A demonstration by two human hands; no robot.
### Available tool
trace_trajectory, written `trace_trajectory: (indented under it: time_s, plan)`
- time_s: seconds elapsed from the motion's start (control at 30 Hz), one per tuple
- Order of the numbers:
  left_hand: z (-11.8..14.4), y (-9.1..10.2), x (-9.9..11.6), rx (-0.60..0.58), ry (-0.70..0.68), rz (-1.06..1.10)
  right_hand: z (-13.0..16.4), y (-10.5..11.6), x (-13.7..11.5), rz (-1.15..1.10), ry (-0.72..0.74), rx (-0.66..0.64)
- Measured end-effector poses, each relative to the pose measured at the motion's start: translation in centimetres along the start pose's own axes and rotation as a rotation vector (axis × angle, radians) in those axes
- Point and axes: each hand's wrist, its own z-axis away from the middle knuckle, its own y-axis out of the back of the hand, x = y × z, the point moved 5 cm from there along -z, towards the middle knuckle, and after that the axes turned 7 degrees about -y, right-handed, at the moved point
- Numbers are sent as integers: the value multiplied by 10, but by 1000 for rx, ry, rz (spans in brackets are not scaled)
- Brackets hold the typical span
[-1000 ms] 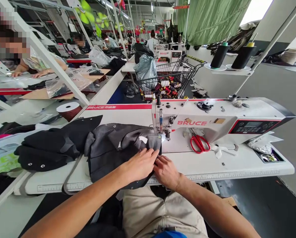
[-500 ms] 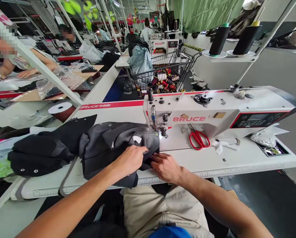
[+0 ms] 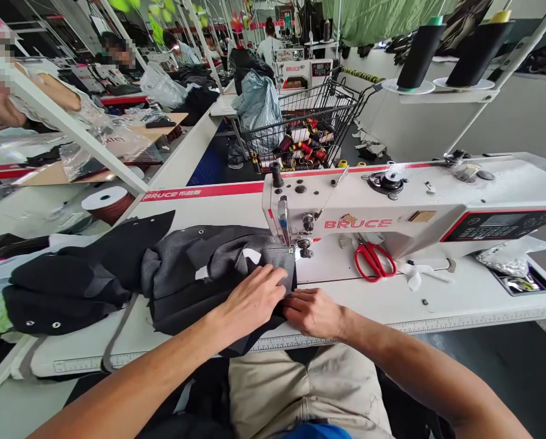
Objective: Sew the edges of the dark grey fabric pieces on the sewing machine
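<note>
my left hand [image 3: 254, 297] lay flat and spread on the dark grey garment [image 3: 208, 274], pinning it to the sewing table [image 3: 437, 299] without gripping, while my right hand [image 3: 313, 312] sat just beside it with its fingers curled on the cloth's near edge; i could not tell whether they pinched it. the garment's seam edge lay just ahead of both hands, under the presser foot [image 3: 295, 249] of the sewing machine [image 3: 391, 213]. its bulk trailed off to the left, so the left hand was nearer the mass of cloth.
</note>
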Motion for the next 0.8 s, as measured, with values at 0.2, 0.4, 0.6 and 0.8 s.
trace_trajectory:
  time_s: [0.2,0.4,0.6,0.8]
  plan:
    - [-9,-27,-2,113,-143,90,1,-1,2,-9,-10,18]
    - [-8,-31,-7,199,-201,138,0,0,-1,19,5,32]
    - [-6,-30,-9,282,-214,173,-5,8,-9,88,79,34]
    - [-8,-31,-11,290,-202,146,-8,8,-4,22,83,87]
